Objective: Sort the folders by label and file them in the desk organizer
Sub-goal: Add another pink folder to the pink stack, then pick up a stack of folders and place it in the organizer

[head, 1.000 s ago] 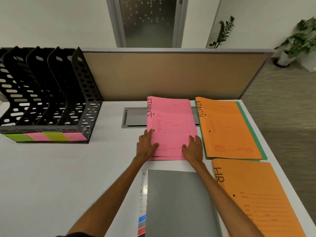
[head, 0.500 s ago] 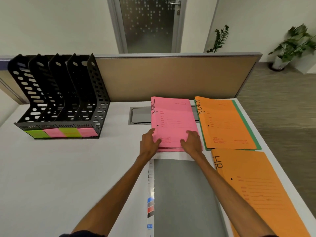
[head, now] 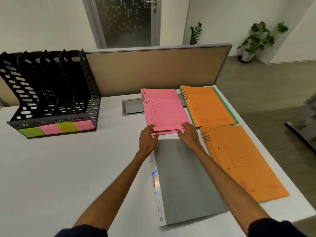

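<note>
The pink folder stack [head: 165,110] lies flat on the worktop [head: 68,168], right of the desk organizer [head: 51,93]; both hands' fingers [head: 152,130] curl loosely on its near edge, not clearly gripping; light, floppy, slippery card, likely best pinched at both near corners.

Pink folders [head: 164,108], black perforated organizer [head: 51,93]

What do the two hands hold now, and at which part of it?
Both hands, left and right, grip the pink FINANCE folder stack at its near edge, one at each near corner, fingers on top.
</note>
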